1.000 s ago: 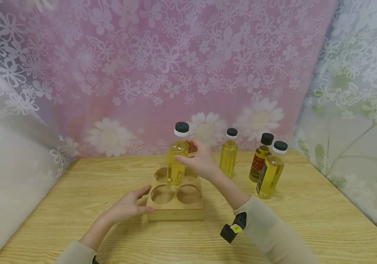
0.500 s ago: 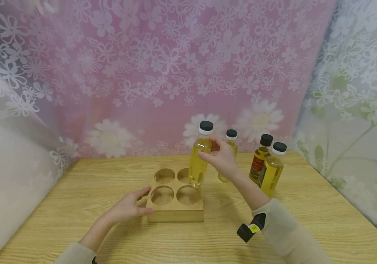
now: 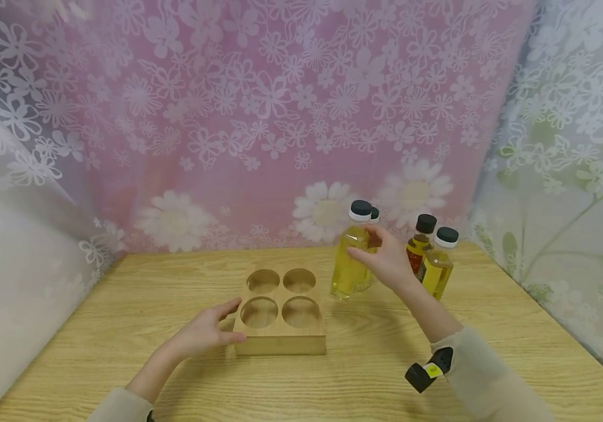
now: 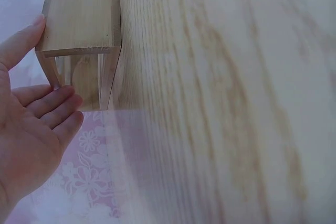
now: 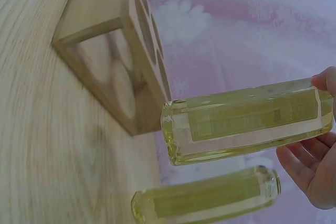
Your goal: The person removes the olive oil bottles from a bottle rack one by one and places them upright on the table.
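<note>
My right hand (image 3: 386,258) grips a clear bottle of yellow oil (image 3: 347,264) with a dark green and white cap. It holds this bottle upright, to the right of the wooden bottle rack (image 3: 280,346); the bottle hides most of another oil bottle (image 3: 374,213) behind it. In the right wrist view, the held bottle's base (image 5: 170,129) stands apart from the table. The rack has round holes in its top, and no bottle sits in them. Along its left side, my left hand (image 3: 201,334) touches it with spread thumb and fingers, its fingertips at the open side (image 4: 79,77).
Farther right stand a dark-capped bottle with a red label (image 3: 415,258) and another yellow oil bottle (image 3: 439,269), both partly behind my right forearm. The wood-grain table (image 3: 280,387) ends at a pink floral curtain (image 3: 227,117).
My right hand has carried the oil bottle rightward from above the rack to beside it, now in front of the rear bottle. My left hand has stayed at the rack.
</note>
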